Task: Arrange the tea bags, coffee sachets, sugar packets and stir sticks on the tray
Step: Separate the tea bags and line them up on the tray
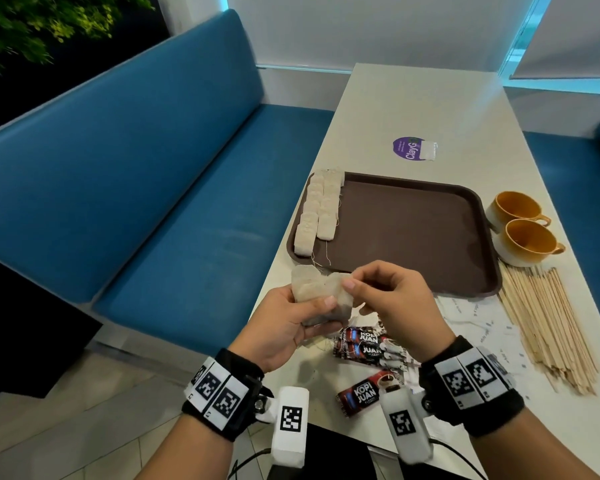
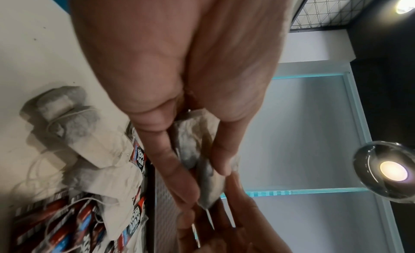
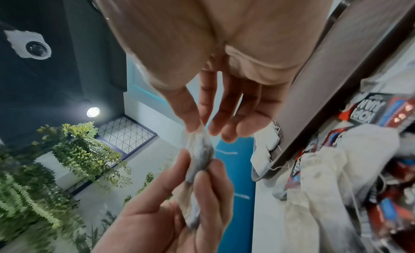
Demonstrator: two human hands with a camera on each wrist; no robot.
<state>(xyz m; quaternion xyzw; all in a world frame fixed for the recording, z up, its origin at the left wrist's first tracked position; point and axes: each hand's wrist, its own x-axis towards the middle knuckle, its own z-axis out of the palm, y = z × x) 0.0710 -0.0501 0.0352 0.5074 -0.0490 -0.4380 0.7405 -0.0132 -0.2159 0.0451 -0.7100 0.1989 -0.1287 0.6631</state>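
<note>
My left hand (image 1: 291,317) grips a small bunch of tea bags (image 1: 317,292) just above the table's near left edge, in front of the brown tray (image 1: 430,237). My right hand (image 1: 381,292) pinches the top edge of one tea bag (image 3: 198,146) between thumb and forefinger. Two rows of tea bags (image 1: 317,213) lie along the tray's left side. Red and black coffee sachets (image 1: 364,344) lie under my hands. Wooden stir sticks (image 1: 548,323) lie in a pile to the right. White sugar packets (image 1: 471,317) are spread beside them. More loose tea bags (image 2: 67,118) lie on the table.
Two orange cups (image 1: 523,226) stand right of the tray. A purple round sticker (image 1: 409,148) sits on the white table (image 1: 430,109) beyond the tray. A blue bench (image 1: 136,185) runs along the left, below the table's edge.
</note>
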